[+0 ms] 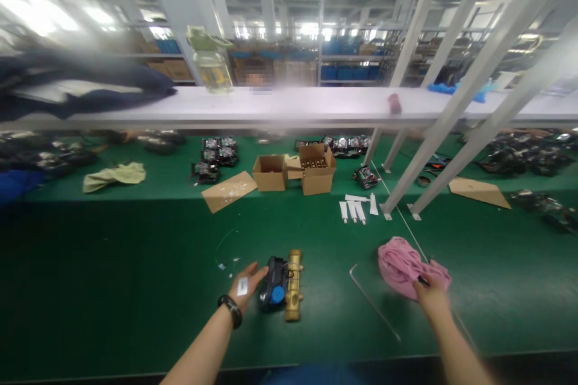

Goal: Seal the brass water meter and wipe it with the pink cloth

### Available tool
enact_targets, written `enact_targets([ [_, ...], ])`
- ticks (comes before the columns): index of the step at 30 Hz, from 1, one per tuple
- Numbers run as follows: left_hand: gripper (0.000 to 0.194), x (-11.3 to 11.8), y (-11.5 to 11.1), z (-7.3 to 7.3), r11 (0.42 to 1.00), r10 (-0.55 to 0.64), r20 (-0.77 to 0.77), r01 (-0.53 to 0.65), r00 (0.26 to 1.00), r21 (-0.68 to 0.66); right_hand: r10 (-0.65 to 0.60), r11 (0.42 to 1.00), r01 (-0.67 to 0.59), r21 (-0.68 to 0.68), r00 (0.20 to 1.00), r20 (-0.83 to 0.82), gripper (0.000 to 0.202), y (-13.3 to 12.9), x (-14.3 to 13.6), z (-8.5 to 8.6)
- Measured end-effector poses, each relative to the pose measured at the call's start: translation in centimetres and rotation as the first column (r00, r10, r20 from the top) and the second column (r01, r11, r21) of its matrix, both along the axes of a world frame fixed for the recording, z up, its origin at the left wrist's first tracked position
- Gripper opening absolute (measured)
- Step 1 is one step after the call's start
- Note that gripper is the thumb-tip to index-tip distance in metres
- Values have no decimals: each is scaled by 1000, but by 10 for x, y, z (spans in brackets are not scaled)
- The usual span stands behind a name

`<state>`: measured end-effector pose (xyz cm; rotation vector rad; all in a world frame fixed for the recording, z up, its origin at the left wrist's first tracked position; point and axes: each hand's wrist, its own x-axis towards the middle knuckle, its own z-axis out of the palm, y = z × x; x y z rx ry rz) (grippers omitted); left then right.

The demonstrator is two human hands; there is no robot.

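Observation:
My left hand (246,286) has its fingers stretched out beside a black meter unit (273,286) with a round blue part. Its fingertips reach the unit's left side; whether they press on it I cannot tell. A white label is stuck on the back of this hand. Along the unit's right side runs a brass pipe body (293,286), joined by a thin wire. On the right, my right hand (431,292) is at a crumpled pink cloth (400,264), fingers closed around something dark, too small to name. Between the hands lies a bent metal rod (374,304).
Two open cardboard boxes (270,174) stand mid-bench, one holding brass parts. White tubes (356,212) lie right of them. Several meter units (219,150) and a green cloth (115,175) are further back. Metal posts (433,138) rise at right; a white shelf (289,102) crosses above.

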<state>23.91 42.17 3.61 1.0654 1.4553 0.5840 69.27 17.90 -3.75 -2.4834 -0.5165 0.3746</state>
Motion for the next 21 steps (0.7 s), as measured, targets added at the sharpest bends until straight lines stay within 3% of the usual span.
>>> enact_targets([
  [2,64,-23,-5,4,1000,-15,-12,14,1000,-25,-33,996,29,-83,999,-43,49,-12,-9,-2],
  [5,58,-61,0,2,997,-54,11,55,998,-62,-121,980,108,-168,990,-70,50,-36,-29,9],
  [9,52,-89,36,-2,991,-91,-19,89,996,-103,-320,935,305,-182,945,-61,49,-83,-79,19],
  [12,55,-86,63,2,968,-251,-24,249,968,-41,-457,880,435,-190,884,-93,47,-121,-144,4],
  [15,58,-77,77,6,905,-423,-33,424,905,30,-532,845,507,-173,832,-159,44,-155,-226,-18],
  [18,57,-70,78,3,866,-494,-61,497,867,52,-572,820,565,-94,799,-185,40,-189,-306,-33],
  [21,57,-58,64,-2,846,-523,-72,527,850,81,-614,785,620,-10,775,-148,39,-229,-368,-36],
])
